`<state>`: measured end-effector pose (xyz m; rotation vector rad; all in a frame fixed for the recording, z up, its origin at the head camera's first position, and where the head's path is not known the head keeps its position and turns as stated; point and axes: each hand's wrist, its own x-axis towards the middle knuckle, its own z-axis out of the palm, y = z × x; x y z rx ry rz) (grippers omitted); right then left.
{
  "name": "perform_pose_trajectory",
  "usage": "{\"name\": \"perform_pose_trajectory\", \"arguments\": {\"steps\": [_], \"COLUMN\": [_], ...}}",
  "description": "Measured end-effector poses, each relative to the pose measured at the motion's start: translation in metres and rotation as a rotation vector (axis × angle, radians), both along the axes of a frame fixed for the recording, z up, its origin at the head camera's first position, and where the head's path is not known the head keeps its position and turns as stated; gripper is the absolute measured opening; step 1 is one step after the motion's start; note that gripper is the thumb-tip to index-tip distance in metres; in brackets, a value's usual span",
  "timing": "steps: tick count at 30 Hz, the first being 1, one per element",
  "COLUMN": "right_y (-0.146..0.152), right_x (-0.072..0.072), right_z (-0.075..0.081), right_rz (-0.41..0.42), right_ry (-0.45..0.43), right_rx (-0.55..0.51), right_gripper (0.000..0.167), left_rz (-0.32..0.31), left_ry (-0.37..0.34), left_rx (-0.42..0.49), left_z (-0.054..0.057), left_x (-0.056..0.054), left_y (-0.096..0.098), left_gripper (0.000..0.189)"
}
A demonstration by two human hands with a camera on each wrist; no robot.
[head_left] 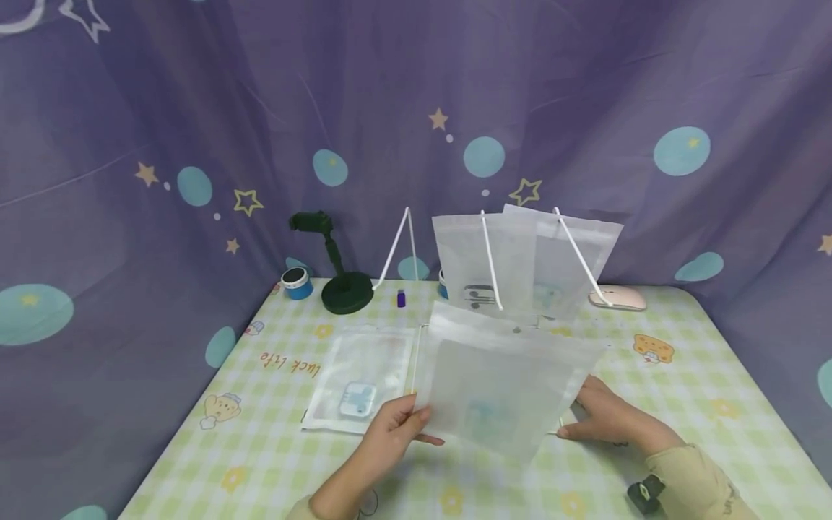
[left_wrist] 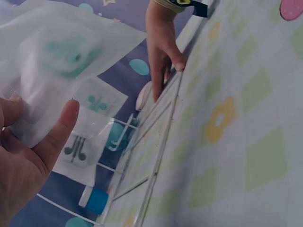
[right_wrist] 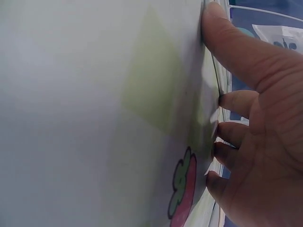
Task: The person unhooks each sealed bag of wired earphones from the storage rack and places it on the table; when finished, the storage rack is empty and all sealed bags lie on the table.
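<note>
My left hand [head_left: 396,426] pinches the lower left edge of a frosted zip bag [head_left: 513,368], which is raised and tilted over a white wire rack [left_wrist: 152,175]. A blurred teal item shows through this bag. At the rack's right front corner my right hand [head_left: 604,412] rests on the tabletop, its thumb touching the wire end. Two more frosted bags stand in the rack behind: one [head_left: 458,249] shows dark earphone shapes, the other [head_left: 578,253] a teal print. Left of the rack, another zip bag [head_left: 383,354] lies flat with a white-and-blue square case [head_left: 357,399] in it.
White prongs [head_left: 393,249] rise from the rack. At the back stand a black stand [head_left: 347,292], a blue jar [head_left: 297,284] and a small purple item [head_left: 401,298]. A pink mouse [head_left: 620,297] lies at the back right, before a purple curtain [head_left: 403,72].
</note>
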<state>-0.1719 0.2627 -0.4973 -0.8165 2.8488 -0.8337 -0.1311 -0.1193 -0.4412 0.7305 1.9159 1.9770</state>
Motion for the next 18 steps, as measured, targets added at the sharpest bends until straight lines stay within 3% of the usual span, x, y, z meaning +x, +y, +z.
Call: {"name": "perform_pose_trajectory", "arguments": {"steps": [7, 14, 18], "right_y": [0.003, 0.003, 0.002], "right_x": [0.000, -0.001, -0.001], "right_z": [0.000, 0.002, 0.002], "right_rz": [-0.008, 0.005, -0.001], "right_ry": [-0.104, -0.137, -0.127], "right_rx": [0.005, 0.009, 0.017], "right_gripper": [0.097, 0.100, 0.100], "left_rz": [0.016, 0.127, 0.171], "left_ry": [0.097, 0.294, 0.334], "left_rx": [0.105, 0.195, 0.289], "left_z": [0.017, 0.042, 0.052], "left_x": [0.010, 0.017, 0.017], "left_y": [-0.021, -0.063, -0.090], "left_gripper": [0.029, 0.039, 0.040]}}
